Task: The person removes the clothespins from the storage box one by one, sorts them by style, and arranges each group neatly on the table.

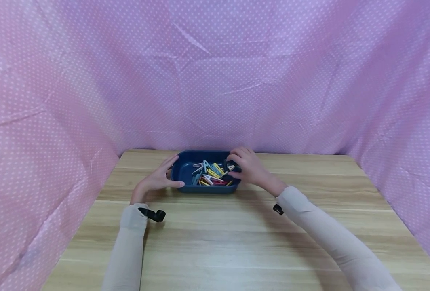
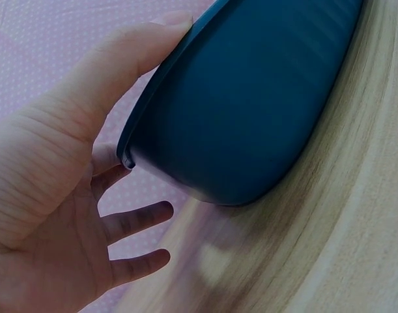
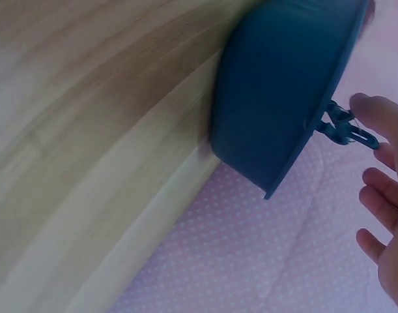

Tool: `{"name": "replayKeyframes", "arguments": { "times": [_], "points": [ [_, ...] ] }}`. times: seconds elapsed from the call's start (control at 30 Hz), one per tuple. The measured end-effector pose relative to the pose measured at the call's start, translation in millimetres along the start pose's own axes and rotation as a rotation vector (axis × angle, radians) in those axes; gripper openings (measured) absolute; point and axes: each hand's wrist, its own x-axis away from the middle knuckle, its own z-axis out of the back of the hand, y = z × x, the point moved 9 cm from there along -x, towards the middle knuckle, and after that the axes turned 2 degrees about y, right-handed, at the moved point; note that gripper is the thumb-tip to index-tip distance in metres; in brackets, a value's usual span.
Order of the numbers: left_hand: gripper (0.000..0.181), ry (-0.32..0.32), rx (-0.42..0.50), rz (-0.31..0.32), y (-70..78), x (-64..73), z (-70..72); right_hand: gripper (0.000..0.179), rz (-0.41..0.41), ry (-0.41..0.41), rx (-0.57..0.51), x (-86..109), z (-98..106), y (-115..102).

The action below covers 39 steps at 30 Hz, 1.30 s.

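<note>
A dark blue plastic basin (image 1: 207,189) holds several clothespins (image 1: 212,171) in blue, yellow, white and red. My left hand (image 1: 160,176) grips the basin's left end, thumb on the near rim and index finger at the far corner. In the left wrist view its other fingers stretch out free below the rim. At the right end, my right hand (image 1: 249,165) pinches a dark teal clothespin (image 3: 342,127) between thumb and index finger. That clothespin's nose meets the basin's rim in the right wrist view, while the remaining fingers hang loosely curled.
The basin stands on a light wood-grain table (image 1: 215,242), close to its back edge. Pink cloth with white dots (image 1: 215,81) hangs behind and along both sides. Each wrist wears a small black camera (image 1: 157,215).
</note>
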Motion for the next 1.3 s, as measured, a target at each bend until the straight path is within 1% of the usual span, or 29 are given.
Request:
{"name": "replayKeyframes", "arguments": {
  "times": [0.17, 0.4, 0.57, 0.7, 0.77, 0.87, 1.03, 1.17, 1.3],
  "points": [
    [0.114, -0.003, -0.004, 0.002, -0.2, -0.6, -0.7, 0.046, -0.067, 0.085, -0.044, 5.0, 12, 14],
    [0.114, 0.0, 0.004, 0.006, 0.5, -0.5, -0.2, 0.045, -0.156, 0.189, -0.087, 21.3, 25, 38],
    [0.113, 0.002, -0.016, 0.015, 0.3, -0.2, 0.3, 0.045, -0.237, 0.229, -0.094, 36.7, 31, 58],
    [0.113, 0.005, -0.015, 0.02, -0.1, 0.1, 0.1, 0.045, -0.283, 0.237, -0.081, 51.5, 30, 73],
    [0.113, 0.003, -0.016, 0.016, 0.1, 0.2, -0.4, 0.044, -0.311, 0.223, -0.078, 59.0, 28, 80],
    [0.112, -0.001, 0.006, 0.006, 0.0, 0.3, -1.0, 0.042, -0.363, 0.184, -0.084, 69.2, 23, 89],
    [0.111, -0.002, 0.02, -0.001, -0.4, 0.4, -1.1, 0.041, -0.441, 0.118, -0.105, 83.9, 13, 97],
    [0.111, 0.003, 0.015, 0.002, -0.9, 0.3, -0.8, 0.04, -0.471, 0.074, -0.1, 93.5, 6, 101],
    [0.111, 0.006, 0.016, 0.0, -0.5, 0.3, -0.3, 0.038, -0.479, 0.024, -0.073, 99.6, 0, 101]
  ]
}}
